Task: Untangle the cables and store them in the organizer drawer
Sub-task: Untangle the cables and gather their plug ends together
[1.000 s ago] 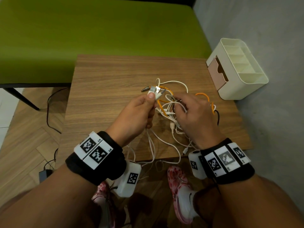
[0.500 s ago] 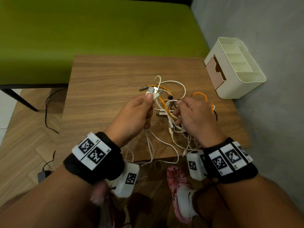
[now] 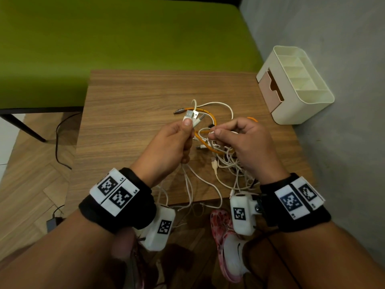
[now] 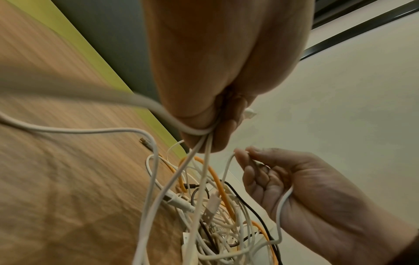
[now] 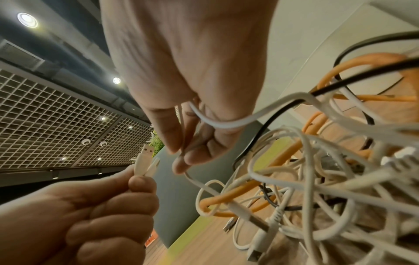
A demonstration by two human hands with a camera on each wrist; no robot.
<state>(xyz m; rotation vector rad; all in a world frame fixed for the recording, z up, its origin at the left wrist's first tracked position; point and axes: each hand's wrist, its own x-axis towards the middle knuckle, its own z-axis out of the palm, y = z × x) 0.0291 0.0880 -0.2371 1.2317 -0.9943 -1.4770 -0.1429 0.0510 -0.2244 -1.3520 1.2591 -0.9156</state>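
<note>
Left hand [image 3: 170,147] is raised above the table [image 3: 129,113], clamped on two white plug ends [image 3: 192,118]; right hand [image 3: 239,142] pinches a white strand [image 5: 217,123] above the cable tangle [image 3: 225,161]. Untangling is in hand: next, likely draw that strand free. The organizer [image 3: 295,86] waits at the table's right edge, its drawer [image 3: 270,92] slightly open.

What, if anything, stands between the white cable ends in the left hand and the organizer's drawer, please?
No object blocks the tabletop path to the organizer, whose pink drawer is partly open. But the white cables pinched by the left hand run into the tangle, where the right hand pinches a strand.
</note>
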